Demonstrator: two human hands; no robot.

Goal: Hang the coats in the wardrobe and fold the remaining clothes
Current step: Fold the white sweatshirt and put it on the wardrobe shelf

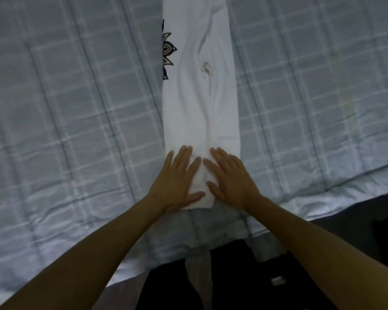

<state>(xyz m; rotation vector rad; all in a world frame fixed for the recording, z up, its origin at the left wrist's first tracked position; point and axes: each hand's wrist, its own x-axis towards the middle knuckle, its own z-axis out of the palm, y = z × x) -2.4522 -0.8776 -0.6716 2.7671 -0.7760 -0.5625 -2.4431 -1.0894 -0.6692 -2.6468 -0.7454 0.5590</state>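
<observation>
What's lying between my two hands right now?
Only a narrow band of the folded white garment, as the head view shows; the left hand and right hand both rest flat on its near end.

One head-worn wide-angle camera looks steeply down from close above the bed [65, 108], facing away from its near edge; the left hand [177, 177] and right hand [231, 177] sit just below frame centre

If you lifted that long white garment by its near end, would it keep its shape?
Probably not. The white garment shows soft wrinkles down its length, so it likely flops and unfolds. It looks thin, so it is probably light. The quilt looks sheeny, so a push may slide it.
</observation>
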